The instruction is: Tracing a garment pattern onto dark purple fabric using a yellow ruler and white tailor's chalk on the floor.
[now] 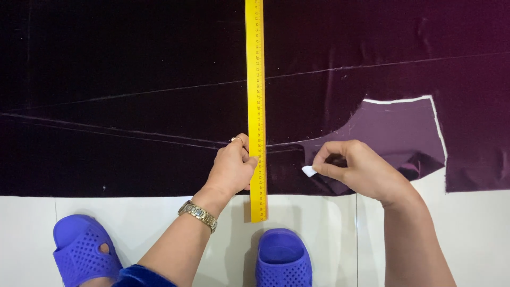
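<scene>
A long yellow ruler [255, 79] lies straight up the middle of a dark purple cloth [133, 79] spread on the floor. My left hand [232, 167] presses on the ruler's lower part from the left; it wears a ring and a metal wristwatch [197, 214]. My right hand [358, 169] pinches a small white piece of chalk [308, 170] just right of the ruler, with the tip near the cloth. Faint chalk lines [159, 90] run across the cloth.
A curved cut-out with a white chalked edge [435, 122] opens in the cloth at the right, with a folded shiny flap [414, 159] inside. White floor tiles [478, 234] lie below the cloth's edge. Two blue perforated slippers [82, 250] [282, 258] sit at the bottom.
</scene>
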